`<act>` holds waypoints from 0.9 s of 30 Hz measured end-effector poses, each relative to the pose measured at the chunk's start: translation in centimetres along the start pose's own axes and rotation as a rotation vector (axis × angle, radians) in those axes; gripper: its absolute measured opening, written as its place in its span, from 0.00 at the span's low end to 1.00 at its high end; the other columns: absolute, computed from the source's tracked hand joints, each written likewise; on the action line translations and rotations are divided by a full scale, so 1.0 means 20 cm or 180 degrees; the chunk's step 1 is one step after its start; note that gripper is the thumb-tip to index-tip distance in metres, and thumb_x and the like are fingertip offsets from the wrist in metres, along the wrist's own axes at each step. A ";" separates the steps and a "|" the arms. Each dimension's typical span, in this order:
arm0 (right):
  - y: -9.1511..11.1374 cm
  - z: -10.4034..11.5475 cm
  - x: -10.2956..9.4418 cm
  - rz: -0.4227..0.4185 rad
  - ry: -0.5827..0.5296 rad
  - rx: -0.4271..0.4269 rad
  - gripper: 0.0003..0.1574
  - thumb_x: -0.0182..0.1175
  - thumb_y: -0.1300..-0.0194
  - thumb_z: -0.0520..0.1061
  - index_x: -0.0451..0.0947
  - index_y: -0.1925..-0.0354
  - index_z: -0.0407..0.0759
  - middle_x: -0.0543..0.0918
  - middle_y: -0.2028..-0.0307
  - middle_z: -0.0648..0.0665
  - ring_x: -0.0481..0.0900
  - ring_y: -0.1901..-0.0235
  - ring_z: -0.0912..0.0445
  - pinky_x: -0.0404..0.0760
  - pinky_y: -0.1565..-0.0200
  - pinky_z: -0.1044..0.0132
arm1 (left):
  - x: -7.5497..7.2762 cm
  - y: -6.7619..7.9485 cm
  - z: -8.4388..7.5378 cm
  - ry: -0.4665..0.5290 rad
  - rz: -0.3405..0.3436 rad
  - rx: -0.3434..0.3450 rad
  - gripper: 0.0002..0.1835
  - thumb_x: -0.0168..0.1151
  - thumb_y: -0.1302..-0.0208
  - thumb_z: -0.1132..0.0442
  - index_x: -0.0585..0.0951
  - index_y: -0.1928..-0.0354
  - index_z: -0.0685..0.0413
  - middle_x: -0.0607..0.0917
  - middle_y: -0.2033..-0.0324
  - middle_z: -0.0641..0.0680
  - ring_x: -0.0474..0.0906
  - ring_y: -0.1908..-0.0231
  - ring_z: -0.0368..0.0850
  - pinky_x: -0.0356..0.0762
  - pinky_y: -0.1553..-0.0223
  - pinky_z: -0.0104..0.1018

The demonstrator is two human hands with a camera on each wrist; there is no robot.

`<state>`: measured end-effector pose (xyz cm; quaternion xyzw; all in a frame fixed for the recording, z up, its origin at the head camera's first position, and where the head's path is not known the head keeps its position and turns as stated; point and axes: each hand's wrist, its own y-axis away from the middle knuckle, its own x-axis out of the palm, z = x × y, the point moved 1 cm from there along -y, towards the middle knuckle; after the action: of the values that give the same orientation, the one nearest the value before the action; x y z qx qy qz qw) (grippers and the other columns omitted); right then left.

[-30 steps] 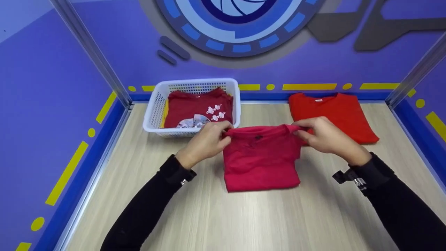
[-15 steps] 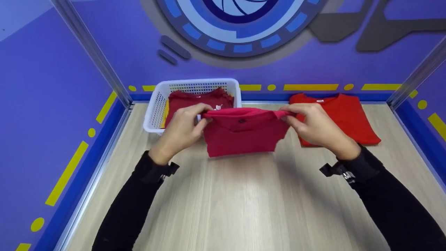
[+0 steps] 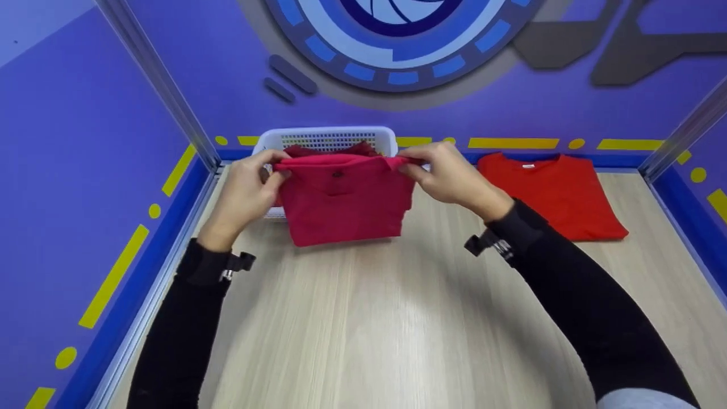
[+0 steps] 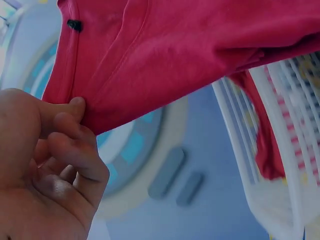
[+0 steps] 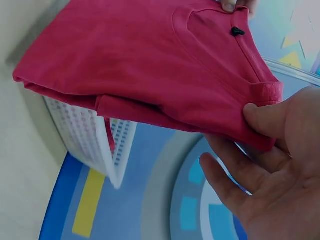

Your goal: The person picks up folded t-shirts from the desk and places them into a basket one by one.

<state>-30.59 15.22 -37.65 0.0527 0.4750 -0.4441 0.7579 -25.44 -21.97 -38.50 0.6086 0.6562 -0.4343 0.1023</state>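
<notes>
A folded crimson shirt point(image 3: 346, 204) hangs between both hands in front of the white basket point(image 3: 335, 132), covering most of it in the head view. My left hand point(image 3: 244, 184) pinches the shirt's left upper corner; in the left wrist view its thumb presses the cloth beside the collar. With thumb and fingers my right hand point(image 3: 448, 173) pinches the right upper corner. A small dark tag point(image 5: 237, 31) shows inside the neckline. Behind the shirt, a dark red garment point(image 3: 363, 149) peeks out of the basket.
An orange-red folded shirt point(image 3: 559, 196) lies on the wooden table point(image 3: 386, 318) at the back right. A blue-purple wall point(image 3: 227, 74) with a printed round design rises behind, and another wall point(image 3: 74, 170) bounds the left side.
Both hands have lifted the crimson shirt off the table and carried it left and back. It now overlaps the basket in the head view. The orange-red shirt has stayed put.
</notes>
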 end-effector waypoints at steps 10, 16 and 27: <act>-0.25 0.07 0.10 0.0167 -0.0002 0.0056 0.18 0.63 0.19 0.41 0.89 0.37 0.41 0.93 0.54 0.40 0.79 0.68 0.52 0.76 0.62 0.64 | -0.18 -0.10 0.13 -0.0141 0.0048 -0.0316 0.12 0.63 0.21 0.65 0.89 0.43 0.52 0.89 0.56 0.57 0.73 0.78 0.40 0.69 0.74 0.28; -0.38 0.05 0.12 0.0104 0.0101 0.0097 0.16 0.63 0.18 0.41 0.90 0.39 0.40 0.93 0.53 0.40 0.79 0.66 0.51 0.76 0.60 0.61 | -0.24 -0.20 0.16 -0.0323 0.0154 -0.0435 0.12 0.61 0.22 0.65 0.88 0.44 0.52 0.89 0.53 0.57 0.73 0.76 0.40 0.70 0.72 0.29; -0.55 -0.09 0.18 0.0089 0.0164 0.0349 0.14 0.61 0.17 0.42 0.90 0.43 0.39 0.92 0.56 0.39 0.82 0.68 0.51 0.78 0.61 0.64 | -0.21 -0.42 0.26 -0.0481 0.0669 -0.0754 0.14 0.59 0.19 0.62 0.86 0.39 0.52 0.88 0.46 0.58 0.81 0.56 0.51 0.77 0.57 0.36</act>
<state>-39.16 7.31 -37.73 0.1122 0.4686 -0.4573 0.7475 -33.95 -27.69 -35.13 0.6232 0.6260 -0.3853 0.2671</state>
